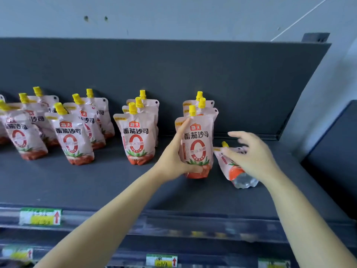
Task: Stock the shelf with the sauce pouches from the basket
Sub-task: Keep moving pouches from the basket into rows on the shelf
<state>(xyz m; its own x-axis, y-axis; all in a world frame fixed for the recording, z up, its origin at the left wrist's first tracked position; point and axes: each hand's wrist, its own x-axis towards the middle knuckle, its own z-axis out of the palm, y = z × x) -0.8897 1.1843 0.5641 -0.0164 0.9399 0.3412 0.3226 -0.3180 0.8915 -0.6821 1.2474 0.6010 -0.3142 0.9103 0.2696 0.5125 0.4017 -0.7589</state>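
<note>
Pink tomato-sauce pouches with yellow caps stand in rows on the dark grey shelf [96, 186]. My left hand [176, 153] grips the front pouch [199, 144] of the rightmost row by its left side, thumb under its base; it stands upright. Two more pouches stand behind it. To its right another pouch [234, 172] lies tilted on its back, cap pointing away. My right hand [253, 151] hovers over that lying pouch with fingers spread and blurred, touching or just above it. The basket is not in view.
Three more rows of pouches stand to the left, around a middle row [138, 136]. The shelf's back panel [173, 74] rises behind them. A price tag [40, 216] sits on the front rail. Bare shelf lies in front of the rows.
</note>
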